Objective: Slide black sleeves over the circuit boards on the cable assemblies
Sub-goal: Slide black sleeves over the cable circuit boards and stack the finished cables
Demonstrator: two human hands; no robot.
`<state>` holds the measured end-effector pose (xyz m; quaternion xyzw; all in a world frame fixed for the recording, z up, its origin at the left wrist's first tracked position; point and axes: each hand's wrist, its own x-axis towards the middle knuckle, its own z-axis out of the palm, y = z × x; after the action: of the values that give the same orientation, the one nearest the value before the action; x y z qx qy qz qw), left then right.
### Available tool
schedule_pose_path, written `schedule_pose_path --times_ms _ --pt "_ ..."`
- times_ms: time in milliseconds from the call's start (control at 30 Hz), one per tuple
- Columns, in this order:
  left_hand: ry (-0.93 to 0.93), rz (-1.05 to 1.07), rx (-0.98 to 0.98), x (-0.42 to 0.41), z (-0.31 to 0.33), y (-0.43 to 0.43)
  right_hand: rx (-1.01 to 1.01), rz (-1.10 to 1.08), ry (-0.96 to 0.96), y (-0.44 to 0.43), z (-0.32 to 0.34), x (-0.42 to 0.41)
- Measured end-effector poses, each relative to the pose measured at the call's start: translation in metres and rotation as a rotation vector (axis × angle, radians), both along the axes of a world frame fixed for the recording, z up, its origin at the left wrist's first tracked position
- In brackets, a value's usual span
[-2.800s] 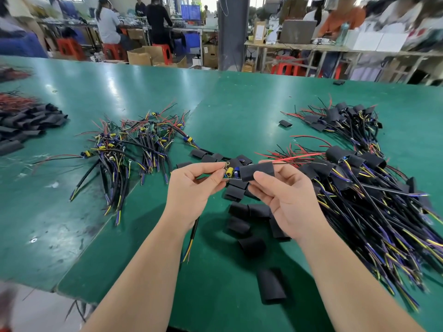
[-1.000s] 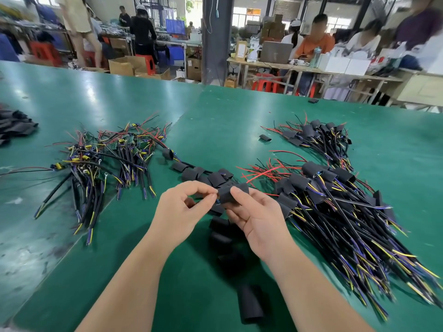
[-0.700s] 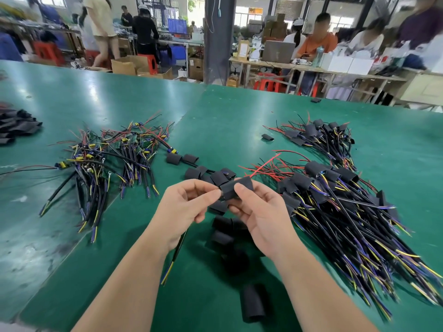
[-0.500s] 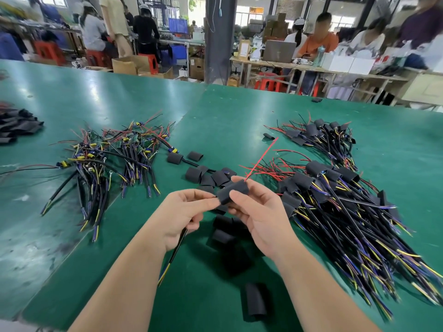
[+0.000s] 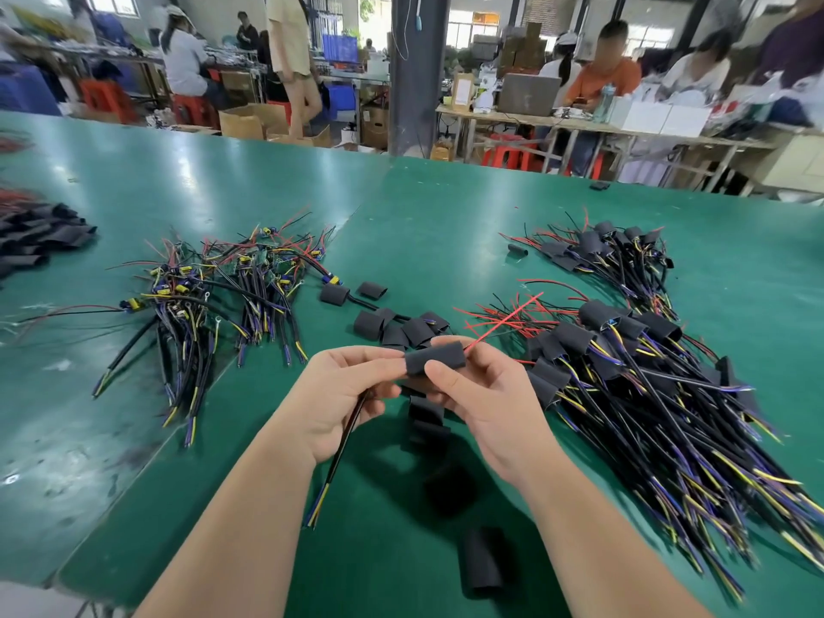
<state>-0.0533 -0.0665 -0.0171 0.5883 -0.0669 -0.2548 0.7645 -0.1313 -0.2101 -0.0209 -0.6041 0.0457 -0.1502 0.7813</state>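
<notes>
Both hands meet just below the middle of the view, above the green table (image 5: 423, 207). The right hand (image 5: 486, 394) pinches a black sleeve (image 5: 436, 358) between thumb and forefinger, with the thumb on the near face and the other fingers curled behind it. The left hand (image 5: 339, 394) sits at the sleeve's 9 o'clock end, fingertips touching that end. Its curled fingers hold the black cable (image 5: 343, 443) of one assembly, which runs out of the palm toward 7 o'clock and ends in loose yellow and blue leads. A thin red wire (image 5: 504, 316) leaves the sleeve's 3 o'clock end and points toward 1 o'clock. The circuit board cannot be seen (sleeve and fingers cover that stretch).

At 12 o'clock, just beyond the hands, a cluster of loose sleeves (image 5: 401, 330) lies on the table. A single sleeve (image 5: 481, 568) lies at 5 o'clock, near the table's edge. At 10 o'clock sits a pile of bare assemblies (image 5: 223, 283), showing green boards and yellow parts. At 3 o'clock, just beside the right hand, spreads the large pile of sleeved assemblies (image 5: 624, 372), cables fanning toward 4 o'clock. A smaller sleeved pile (image 5: 611, 252) lies farther off at 1 o'clock. A heap of black sleeves (image 5: 40, 236) rests at the far 9 o'clock edge.
</notes>
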Motion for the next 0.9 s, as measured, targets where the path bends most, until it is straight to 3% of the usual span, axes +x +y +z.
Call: schedule_pose_path --times_ms 133,300,433,533,567,633,700,800,900 --pt "-0.138 0.01 0.093 -0.002 -0.001 -0.002 0.075 -0.015 0.03 0.001 0.001 0.0" --pt "-0.133 -0.03 -0.039 -0.007 0.004 -0.003 0.504 -0.058 0.059 0.0 0.011 0.002" --pt "-0.106 0.168 -0.038 0.001 0.004 -0.001 0.487 -0.255 0.015 -0.024 0.04 -0.003" --pt "-0.092 0.275 -0.012 0.006 0.002 0.001 0.201 -0.362 -0.059 -0.045 0.067 -0.013" --pt "-0.1 0.293 0.015 0.008 -0.001 0.002 -0.009 -0.443 -0.07 -0.053 0.074 -0.016" --pt "-0.144 0.336 0.12 0.01 -0.006 0.001 -0.629 -0.665 -0.022 -0.071 0.083 -0.022" --pt "-0.274 0.419 0.361 0.012 -0.013 0.002 -1.101 -0.837 0.123 -0.085 0.086 -0.025" --pt "-0.59 0.571 0.98 0.015 -0.022 0.007 -1.251 -0.874 0.394 -0.095 0.074 -0.023" --pt "-0.581 0.493 1.21 0.023 -0.025 0.012 -1.254 -0.892 0.421 -0.084 0.059 -0.02"
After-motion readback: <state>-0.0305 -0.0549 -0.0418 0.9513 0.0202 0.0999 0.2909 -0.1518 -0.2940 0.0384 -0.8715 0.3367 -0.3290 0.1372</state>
